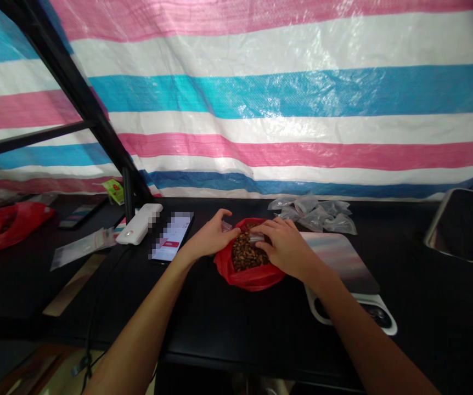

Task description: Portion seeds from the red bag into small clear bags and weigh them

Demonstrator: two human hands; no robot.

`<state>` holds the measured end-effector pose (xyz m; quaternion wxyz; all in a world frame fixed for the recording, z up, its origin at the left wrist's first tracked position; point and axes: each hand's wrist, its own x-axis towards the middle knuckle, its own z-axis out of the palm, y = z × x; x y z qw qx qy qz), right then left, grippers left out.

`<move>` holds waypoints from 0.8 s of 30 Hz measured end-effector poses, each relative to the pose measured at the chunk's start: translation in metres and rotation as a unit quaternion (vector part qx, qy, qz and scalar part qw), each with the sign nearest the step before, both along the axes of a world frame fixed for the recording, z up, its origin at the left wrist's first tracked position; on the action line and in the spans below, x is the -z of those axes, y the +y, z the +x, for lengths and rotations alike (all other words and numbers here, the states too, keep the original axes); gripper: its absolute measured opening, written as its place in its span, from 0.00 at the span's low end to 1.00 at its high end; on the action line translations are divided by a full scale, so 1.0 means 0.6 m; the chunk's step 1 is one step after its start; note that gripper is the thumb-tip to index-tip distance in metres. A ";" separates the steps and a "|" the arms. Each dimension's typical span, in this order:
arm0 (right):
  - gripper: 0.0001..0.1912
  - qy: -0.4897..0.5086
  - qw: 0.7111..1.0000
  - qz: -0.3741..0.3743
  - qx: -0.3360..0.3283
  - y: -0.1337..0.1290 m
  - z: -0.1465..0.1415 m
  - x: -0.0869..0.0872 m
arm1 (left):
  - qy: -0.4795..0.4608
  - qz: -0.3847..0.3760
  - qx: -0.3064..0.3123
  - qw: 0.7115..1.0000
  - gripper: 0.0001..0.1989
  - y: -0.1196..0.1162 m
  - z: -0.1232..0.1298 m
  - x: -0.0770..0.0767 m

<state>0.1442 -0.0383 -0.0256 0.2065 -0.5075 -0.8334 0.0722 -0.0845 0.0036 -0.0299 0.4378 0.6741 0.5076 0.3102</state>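
A red plastic bag, its mouth folded open, holds many small brown pieces. My left hand is at the bag's left rim, thumb and fingers apart, with a bit of clear plastic beside it. My right hand reaches over the right rim, its fingers closed round a small clear, shiny object above the brown pieces. To the right, partly under my right forearm, lies a kitchen scale with a metal plate. Several small clear filled bags lie behind the scale.
A phone and a white device with a cable lie left on the black table. Clear plastic bags and a flat strip are farther left. A dark-screened device stands right. Striped sheeting hangs behind.
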 end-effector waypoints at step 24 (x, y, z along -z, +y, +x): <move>0.25 0.128 0.991 -0.043 -0.011 -0.002 -0.023 0.028 | -0.173 -0.056 0.023 0.983 0.37 0.000 0.022 -0.013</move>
